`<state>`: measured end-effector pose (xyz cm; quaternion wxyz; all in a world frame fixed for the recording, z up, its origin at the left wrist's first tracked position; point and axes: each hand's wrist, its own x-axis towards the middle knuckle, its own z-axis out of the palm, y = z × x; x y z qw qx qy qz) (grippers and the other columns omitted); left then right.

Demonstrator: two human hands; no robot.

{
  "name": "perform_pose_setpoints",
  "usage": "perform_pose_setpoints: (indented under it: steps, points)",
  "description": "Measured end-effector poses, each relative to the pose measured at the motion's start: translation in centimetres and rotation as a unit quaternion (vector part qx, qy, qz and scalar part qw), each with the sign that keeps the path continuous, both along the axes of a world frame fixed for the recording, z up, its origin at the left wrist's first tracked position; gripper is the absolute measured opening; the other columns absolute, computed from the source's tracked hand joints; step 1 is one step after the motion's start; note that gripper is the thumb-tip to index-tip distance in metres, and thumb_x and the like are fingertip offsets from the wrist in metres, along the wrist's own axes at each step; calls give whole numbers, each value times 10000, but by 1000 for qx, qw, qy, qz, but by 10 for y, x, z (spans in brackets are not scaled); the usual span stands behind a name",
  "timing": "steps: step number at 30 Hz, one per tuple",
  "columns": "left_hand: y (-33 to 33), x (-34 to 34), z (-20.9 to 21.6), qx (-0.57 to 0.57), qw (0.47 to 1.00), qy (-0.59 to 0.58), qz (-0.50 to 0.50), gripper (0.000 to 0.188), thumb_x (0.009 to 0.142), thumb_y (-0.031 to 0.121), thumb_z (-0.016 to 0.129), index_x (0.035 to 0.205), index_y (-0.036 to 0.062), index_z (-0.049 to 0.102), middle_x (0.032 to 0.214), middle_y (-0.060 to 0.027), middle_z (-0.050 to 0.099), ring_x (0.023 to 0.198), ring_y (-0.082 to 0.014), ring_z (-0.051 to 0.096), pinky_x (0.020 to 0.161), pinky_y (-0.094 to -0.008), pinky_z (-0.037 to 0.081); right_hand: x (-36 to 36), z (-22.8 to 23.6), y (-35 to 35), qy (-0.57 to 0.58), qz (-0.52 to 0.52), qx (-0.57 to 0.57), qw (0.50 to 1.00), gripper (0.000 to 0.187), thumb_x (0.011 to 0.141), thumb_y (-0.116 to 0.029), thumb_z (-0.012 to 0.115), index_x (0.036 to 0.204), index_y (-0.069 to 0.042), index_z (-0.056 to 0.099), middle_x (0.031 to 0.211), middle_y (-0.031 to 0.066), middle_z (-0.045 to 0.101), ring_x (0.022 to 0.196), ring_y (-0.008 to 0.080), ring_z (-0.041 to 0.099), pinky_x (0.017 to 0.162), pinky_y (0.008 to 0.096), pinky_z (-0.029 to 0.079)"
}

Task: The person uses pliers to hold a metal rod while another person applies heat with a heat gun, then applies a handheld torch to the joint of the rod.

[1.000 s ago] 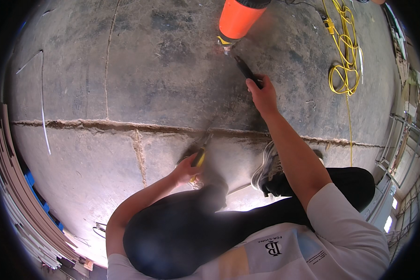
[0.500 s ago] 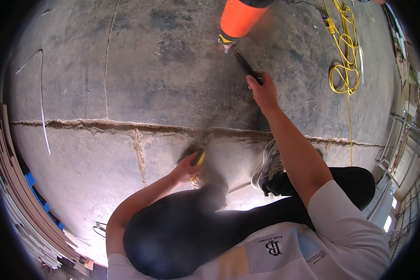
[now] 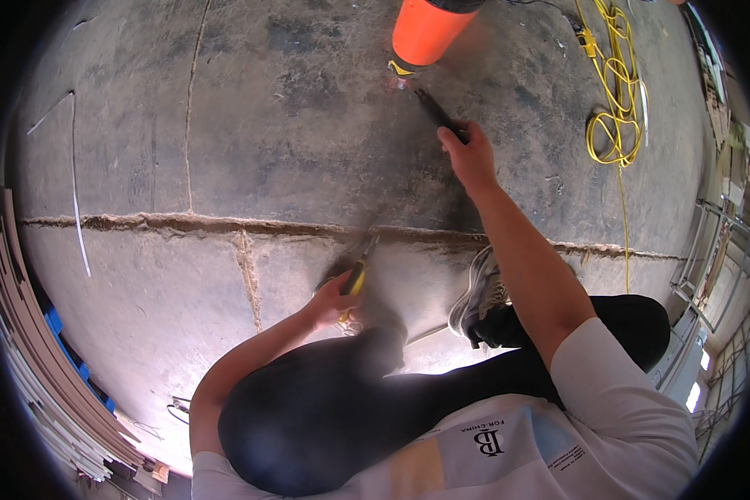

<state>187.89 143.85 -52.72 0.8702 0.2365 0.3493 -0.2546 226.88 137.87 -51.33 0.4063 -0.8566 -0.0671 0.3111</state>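
My right hand [image 3: 470,157], arm stretched forward, is closed around a black stick-shaped tool [image 3: 438,113]. The tool's far end points at a small shiny lump [image 3: 402,84], with a narrow gap visible between them. That lump lies at the lower end of an orange cylinder [image 3: 423,35] with a dark, yellow-marked tip; the cylinder's top is cut off by the frame edge. Closer to my body, my left hand [image 3: 333,301] grips a screwdriver [image 3: 356,279] with a yellow and black handle. Its thin metal shaft angles up toward the floor crack, and haze blurs the area beside it.
A rough crack [image 3: 292,227] runs across the concrete floor. Coiled yellow cord [image 3: 615,137] lies at the far right. A thin white strip [image 3: 79,217] rests at left, near stacked long boards [image 3: 37,333]. My shoe [image 3: 475,296] is beside my right forearm.
My right hand and the black tool have shifted very slightly up and left. The left hand with the screwdriver stays almost in place.
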Motion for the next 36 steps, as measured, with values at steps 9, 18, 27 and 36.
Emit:
perform_pose_setpoints:
  steps: [9,18,27,36]
  points:
    - [2,3,4,-8,1000,5,5,547,884,-34,597,1398,82,449,864,-69,572,654,-179,604,588,-341,513,0,0,-6,-16,19,-4,1000,400,932,-299,751,1164,6,638,874,73,722,775,150,682,705,316,530]
    - [1,0,2,6,1000,5,-2,568,906,7,636,1437,78,450,801,-62,588,642,-170,608,573,-327,503,-3,2,-11,-38,27,-16,999,427,925,-339,748,1181,-15,637,898,87,729,801,184,691,714,349,527]
    - [34,44,29,103,994,14,13,304,905,47,663,1194,2,579,900,-92,658,759,-194,676,676,-341,555,-6,-1,-10,-79,53,-37,995,429,905,-355,756,1159,-34,628,850,98,715,777,227,695,703,378,519]
    - [152,135,37,405,898,47,-169,368,962,59,577,1329,41,547,1028,-77,694,719,-129,639,504,-276,514,-15,8,-7,-68,61,-19,996,340,915,-279,754,1130,-42,641,769,61,694,635,157,650,609,340,496]
